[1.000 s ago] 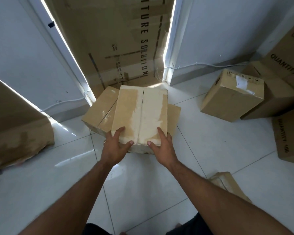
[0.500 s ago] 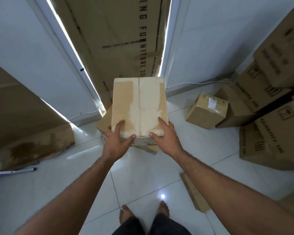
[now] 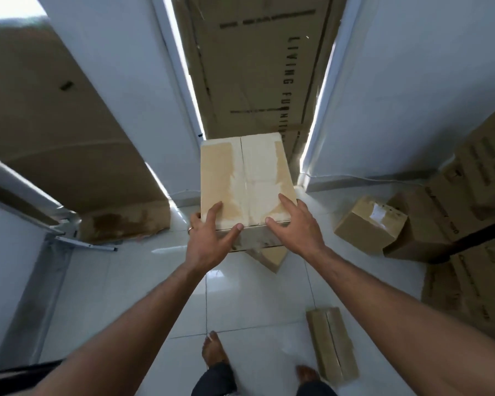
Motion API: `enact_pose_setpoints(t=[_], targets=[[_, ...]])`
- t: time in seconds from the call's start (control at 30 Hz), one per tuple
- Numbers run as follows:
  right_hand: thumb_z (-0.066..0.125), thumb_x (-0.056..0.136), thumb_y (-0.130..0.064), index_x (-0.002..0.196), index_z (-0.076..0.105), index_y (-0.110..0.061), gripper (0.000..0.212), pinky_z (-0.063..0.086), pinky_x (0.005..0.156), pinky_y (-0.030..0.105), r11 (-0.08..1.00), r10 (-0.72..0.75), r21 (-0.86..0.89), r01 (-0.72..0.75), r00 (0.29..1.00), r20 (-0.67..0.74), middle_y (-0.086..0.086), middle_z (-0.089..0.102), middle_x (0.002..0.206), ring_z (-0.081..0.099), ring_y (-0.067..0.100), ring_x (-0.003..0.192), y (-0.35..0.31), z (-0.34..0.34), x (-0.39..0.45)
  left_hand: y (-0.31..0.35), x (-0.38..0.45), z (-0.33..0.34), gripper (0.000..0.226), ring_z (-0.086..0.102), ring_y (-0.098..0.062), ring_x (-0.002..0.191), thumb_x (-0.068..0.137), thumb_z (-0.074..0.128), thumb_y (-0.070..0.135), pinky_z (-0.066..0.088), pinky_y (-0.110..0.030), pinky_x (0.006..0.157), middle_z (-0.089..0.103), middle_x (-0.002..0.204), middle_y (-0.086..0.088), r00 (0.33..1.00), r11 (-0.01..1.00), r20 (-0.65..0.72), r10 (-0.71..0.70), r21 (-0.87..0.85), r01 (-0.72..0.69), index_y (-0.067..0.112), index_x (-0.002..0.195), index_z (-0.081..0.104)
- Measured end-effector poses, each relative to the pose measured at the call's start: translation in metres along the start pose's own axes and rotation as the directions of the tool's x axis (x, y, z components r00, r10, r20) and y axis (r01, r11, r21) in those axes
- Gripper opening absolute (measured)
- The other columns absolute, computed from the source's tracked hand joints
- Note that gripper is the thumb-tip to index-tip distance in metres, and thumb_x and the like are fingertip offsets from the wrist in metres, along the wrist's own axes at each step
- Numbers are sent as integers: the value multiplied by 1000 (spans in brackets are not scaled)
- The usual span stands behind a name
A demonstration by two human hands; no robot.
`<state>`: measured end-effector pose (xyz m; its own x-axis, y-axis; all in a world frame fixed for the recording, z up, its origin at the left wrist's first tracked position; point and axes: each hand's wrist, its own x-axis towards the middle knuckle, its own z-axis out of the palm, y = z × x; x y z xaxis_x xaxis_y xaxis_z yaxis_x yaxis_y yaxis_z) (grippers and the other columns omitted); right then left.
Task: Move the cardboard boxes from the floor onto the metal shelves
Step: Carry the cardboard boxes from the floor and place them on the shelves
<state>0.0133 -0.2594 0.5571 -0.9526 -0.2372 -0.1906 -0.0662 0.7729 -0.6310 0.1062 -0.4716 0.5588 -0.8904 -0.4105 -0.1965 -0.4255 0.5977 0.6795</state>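
Left hand, right hand grip cardboard box near edge, arms outstretched.

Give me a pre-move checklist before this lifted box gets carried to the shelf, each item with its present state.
1. Both hands on the carried box: ok; left hand and right hand grip its near edge.
2. Box off the floor: ok; tiles show beneath it.
3. Box closed: ok; top flaps lie flat.
4. Footing: not ok; a flat box lies on the floor beside the right foot.
5. Right side: not ok; a small box and stacked cartons crowd it.
6. Shelf space free: cannot tell; only part of a metal frame shows at left.
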Motion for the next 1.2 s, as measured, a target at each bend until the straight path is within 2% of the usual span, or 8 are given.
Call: enact_pose_setpoints(t=[0.2,0.3,0.43,0.6,0.73,0.83,0.9,1.2], targets=[[56,84,-71,157,35,-37,83,44,111,48,970,-229,-41,238,961,158,13,46,152,47,32,138,-4,-36,-14,27,-75,2,81,40,-41,134,84,61,74,45,-49,108,29,144,-12,973,988,-176,-152,-14,152,44,153,32],[60,85,-69,155,41,-32,81,48,106,48,918,-376,-40,394,900,221,15,54,141,53,33,131,-16,-50,-32,37,-121,-2,82,41,-40,131,86,59,74,46,-50,108,30,142,-12,933,971,-270,-239,-35,238,42,155,29],[63,85,-68,154,44,-30,81,49,105,47,856,-498,7,517,820,282,14,56,138,53,31,130,-39,-53,-60,40,-175,-15,84,41,-39,129,87,57,75,45,-49,106,29,136,-9,870,942,-365,-331,-68,330,41,157,25],[66,85,-66,150,50,-28,77,51,99,41,745,-644,73,664,685,342,9,63,128,59,27,120,-81,-41,-115,27,-256,-38,87,35,-39,136,80,52,84,42,-48,107,29,140,-9,742,876,-479,-469,-149,458,47,155,24],[64,86,-70,152,49,-27,80,54,99,46,658,-711,131,742,554,433,7,62,135,60,25,121,-112,-25,-167,14,-329,-53,91,39,-38,135,73,46,90,40,-47,109,30,139,-8,614,806,-544,-572,-232,544,50,153,28],[63,85,-71,150,52,-28,79,53,96,38,590,-756,162,791,472,453,4,63,134,60,21,119,-133,-11,-211,5,-384,-65,89,43,-36,131,73,45,90,42,-45,107,33,136,-7,517,757,-587,-623,-286,588,50,152,31],[64,85,-71,148,54,-26,78,53,98,38,547,-785,203,812,413,461,4,63,134,60,22,120,-148,-2,-242,0,-421,-74,87,43,-35,131,76,47,89,43,-45,107,34,133,-6,456,733,-619,-640,-312,605,50,152,32],[64,84,-71,143,60,-24,76,50,99,39,397,-878,312,863,259,402,1,65,135,62,20,121,-204,-1,-359,2,-544,-118,84,44,-36,129,83,49,84,43,-46,106,33,133,-7,311,711,-735,-603,-318,627,44,155,32]])
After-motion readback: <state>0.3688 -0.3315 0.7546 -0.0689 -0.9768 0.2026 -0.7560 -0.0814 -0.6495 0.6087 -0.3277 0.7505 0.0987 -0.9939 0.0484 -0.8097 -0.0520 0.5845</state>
